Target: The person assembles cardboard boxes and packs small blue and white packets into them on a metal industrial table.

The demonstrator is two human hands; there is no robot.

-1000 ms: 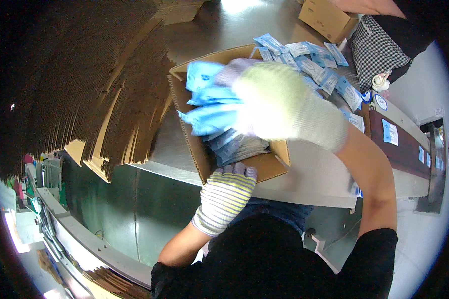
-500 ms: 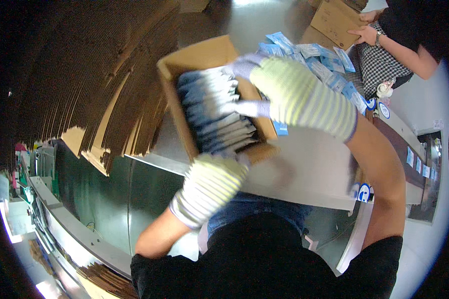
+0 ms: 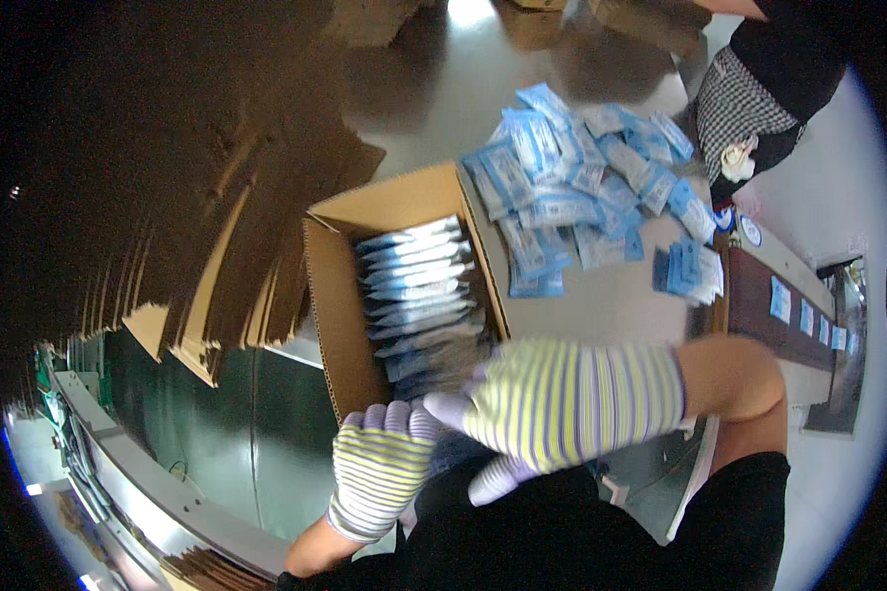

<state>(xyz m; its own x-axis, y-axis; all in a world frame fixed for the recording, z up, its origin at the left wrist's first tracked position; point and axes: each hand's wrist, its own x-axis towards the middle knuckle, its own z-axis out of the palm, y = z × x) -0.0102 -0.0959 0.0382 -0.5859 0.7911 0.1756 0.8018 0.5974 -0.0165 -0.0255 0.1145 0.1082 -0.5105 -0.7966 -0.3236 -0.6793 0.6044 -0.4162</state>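
Observation:
An open cardboard box (image 3: 327,295) stands in front of me, holding a row of blue-and-white sealed packets (image 3: 419,286) set on edge. My left hand (image 3: 382,473), in a striped glove, is closed on the box's near edge with its fingers curled over the rim. My right hand (image 3: 567,404), gloved the same way, is at the near right corner of the box. Its thumb and a finger are spread apart, and nothing shows between them. The hand hides that corner, and the nearest packets are blurred.
A loose heap of blue-and-white packets (image 3: 572,187) lies right of the box, with a small stack (image 3: 690,271) farther right. Flattened cardboard (image 3: 207,276) is piled at left. Packets sit on a dark conveyor belt (image 3: 754,291). A co-worker in a checked apron (image 3: 744,113) stands at far right.
My right hand has moved from the packets toward me, to the box's near corner. The box has turned and shifted nearer. The co-worker's hands and carton have left the view.

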